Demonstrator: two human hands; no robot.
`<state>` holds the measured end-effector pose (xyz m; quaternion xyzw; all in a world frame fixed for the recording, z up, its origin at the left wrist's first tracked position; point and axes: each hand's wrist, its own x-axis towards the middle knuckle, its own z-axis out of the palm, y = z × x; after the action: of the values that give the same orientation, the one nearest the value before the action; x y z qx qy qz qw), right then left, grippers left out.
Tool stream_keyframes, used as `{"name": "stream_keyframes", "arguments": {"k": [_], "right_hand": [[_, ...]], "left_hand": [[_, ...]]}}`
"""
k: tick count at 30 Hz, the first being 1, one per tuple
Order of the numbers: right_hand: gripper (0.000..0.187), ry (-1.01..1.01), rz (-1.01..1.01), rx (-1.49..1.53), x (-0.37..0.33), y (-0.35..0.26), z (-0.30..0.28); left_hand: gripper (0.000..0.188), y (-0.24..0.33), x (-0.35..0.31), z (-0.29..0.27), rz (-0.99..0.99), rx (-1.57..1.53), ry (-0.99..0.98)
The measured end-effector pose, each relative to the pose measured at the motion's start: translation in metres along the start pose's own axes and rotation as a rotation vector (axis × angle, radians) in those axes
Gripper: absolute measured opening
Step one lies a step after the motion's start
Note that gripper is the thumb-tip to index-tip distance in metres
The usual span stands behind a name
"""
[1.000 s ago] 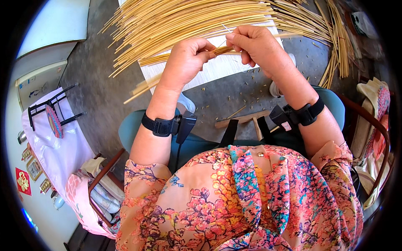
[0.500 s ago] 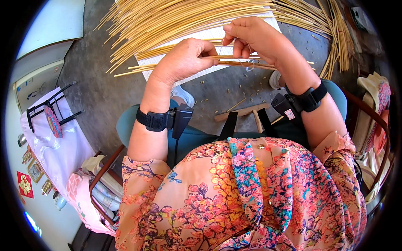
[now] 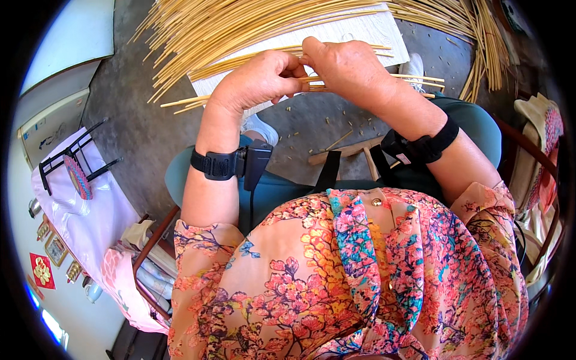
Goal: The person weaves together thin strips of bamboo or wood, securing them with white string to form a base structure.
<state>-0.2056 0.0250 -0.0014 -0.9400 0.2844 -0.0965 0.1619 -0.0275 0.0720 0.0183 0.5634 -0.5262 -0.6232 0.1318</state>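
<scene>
My left hand (image 3: 257, 81) is closed around a few thin straw-coloured stalks (image 3: 420, 78), which run crosswise through it and stick out on both sides. Against its fingertips, my right hand (image 3: 353, 67) is closed over the same stalks, thumb and finger pinched together. A fine pale thread showed in the right fingers a moment earlier; now it is mostly hidden behind them. Just beyond the hands, more loose stalks (image 3: 237, 63) lie on a white wood-grained board (image 3: 366, 36).
A thick spread of long stalks (image 3: 222, 33) covers the far part of the board. Another bundle (image 3: 489, 54) lies at far right. Stalk scraps litter the grey floor (image 3: 312, 126), near a wooden bar (image 3: 345, 152). Wooden-armed chairs stand either side; a black rack (image 3: 75, 159) rests on a covered table.
My right hand has come down and left, meeting the left fingertips, and its raised fingers have closed in. The loose thread has dropped out of clear sight. The left hand has shifted slightly.
</scene>
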Motion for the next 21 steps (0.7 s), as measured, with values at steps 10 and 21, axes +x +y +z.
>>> {"name": "stream_keyframes", "arguments": {"k": [10,21], "right_hand": [[0.028,0.120,-0.067,-0.142,0.002,0.007,0.002],[0.014,0.315,0.132,0.231,0.015,0.028,0.003]], "left_hand": [[0.017,-0.003,0.002,0.004,-0.043,-0.091,-0.007],[0.016,-0.005,0.003,0.003,-0.029,-0.116,0.037]]}}
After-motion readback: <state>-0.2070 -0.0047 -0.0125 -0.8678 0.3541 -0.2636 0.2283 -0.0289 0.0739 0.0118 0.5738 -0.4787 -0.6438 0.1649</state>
